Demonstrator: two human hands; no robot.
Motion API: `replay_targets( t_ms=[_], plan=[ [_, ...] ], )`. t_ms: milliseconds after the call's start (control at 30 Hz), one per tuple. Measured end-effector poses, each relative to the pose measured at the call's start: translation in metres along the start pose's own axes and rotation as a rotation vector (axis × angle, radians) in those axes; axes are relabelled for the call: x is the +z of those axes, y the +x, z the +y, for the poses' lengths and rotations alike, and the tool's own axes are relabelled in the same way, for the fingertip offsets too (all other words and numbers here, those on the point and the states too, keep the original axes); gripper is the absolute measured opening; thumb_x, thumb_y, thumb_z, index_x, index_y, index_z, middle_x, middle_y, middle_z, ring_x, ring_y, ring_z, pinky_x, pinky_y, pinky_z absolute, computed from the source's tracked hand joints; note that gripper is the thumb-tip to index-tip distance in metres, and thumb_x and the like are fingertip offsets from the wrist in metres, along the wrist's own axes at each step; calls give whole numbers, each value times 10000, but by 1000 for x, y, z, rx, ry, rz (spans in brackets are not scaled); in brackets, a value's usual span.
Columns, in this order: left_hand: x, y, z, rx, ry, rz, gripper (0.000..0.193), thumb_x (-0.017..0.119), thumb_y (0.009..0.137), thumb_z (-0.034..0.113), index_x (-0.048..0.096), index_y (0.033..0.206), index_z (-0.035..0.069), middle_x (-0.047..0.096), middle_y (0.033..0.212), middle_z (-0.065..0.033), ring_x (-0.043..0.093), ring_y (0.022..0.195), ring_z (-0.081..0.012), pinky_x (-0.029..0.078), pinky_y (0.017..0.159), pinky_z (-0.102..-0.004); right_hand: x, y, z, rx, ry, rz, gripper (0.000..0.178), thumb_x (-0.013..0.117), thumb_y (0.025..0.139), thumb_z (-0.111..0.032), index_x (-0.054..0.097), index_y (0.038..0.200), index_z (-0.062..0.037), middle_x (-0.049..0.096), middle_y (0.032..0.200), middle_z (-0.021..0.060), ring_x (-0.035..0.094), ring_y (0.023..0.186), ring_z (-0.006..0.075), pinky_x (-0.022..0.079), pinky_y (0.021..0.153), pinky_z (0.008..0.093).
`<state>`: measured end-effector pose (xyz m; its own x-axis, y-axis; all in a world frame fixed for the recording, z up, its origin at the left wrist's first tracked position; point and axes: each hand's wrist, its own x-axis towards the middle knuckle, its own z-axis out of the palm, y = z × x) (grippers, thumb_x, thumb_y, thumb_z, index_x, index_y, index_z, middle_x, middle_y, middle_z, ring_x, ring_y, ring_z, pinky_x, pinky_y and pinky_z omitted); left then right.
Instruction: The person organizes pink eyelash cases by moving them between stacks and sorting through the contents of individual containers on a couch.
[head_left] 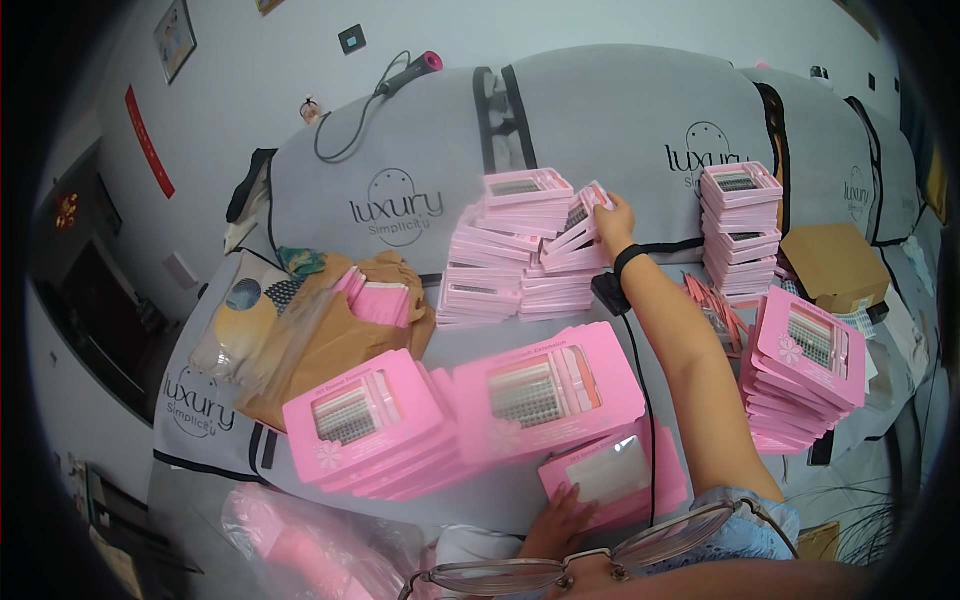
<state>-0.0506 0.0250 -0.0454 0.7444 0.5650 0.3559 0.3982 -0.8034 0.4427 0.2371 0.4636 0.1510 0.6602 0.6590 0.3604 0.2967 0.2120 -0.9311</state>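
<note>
My right hand [615,218] reaches to the far middle pile. Its fingers are closed on the edge of a tilted pink eyelash box [578,218] at the top of a stack of pink boxes [555,295]. Near me, my left hand [557,522] lies with fingers apart on a pink sleeve [612,472] with a clear window, which shows no lashes inside. Just beyond it, pink packs of lashes [548,390] lie fanned out, and another fanned group [365,405] spreads to the left. A black band with a cable circles my right wrist.
More pink packs stand stacked at the right [800,390] and far right [740,215]. A brown paper bag [310,350] with pink pieces is at the left. An open cardboard box [835,265] sits far right. The black cable [645,400] hangs across the packs. A hair dryer [410,74] rests on the sofa back.
</note>
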Motion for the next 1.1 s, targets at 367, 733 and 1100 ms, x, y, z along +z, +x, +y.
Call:
replay_targets(
  t_ms=[367, 733, 1100],
  plan=[
    [4, 5, -1, -7, 0, 18, 571, 643, 776, 195, 476, 1322, 182, 375, 1367, -229, 306, 1292, -454, 326, 1053, -497, 6, 15, 46, 8, 190, -83, 515, 579, 801, -110, 475, 1301, -41, 613, 956, 146, 631, 658, 216, 528, 463, 335],
    [-11, 9, 13, -132, 61, 37, 545, 634, 800, 214, 478, 1322, 193, 372, 1371, -226, 314, 1292, -445, 331, 1051, -490, -25, -38, -45, -229, -808, -167, 371, 611, 755, -228, 623, 1015, 36, 563, 1146, 273, 565, 997, 418, 424, 900, 449],
    [3, 12, -2, -39, 53, 66, 537, 621, 802, 220, 475, 1316, 170, 378, 1371, -212, 317, 1287, -451, 315, 1057, -501, 36, -2, -37, 382, 272, -499, 549, 488, 913, -381, 444, 1282, 23, 463, 1305, 218, 461, 1209, 328, 360, 1017, 426]
  ],
)
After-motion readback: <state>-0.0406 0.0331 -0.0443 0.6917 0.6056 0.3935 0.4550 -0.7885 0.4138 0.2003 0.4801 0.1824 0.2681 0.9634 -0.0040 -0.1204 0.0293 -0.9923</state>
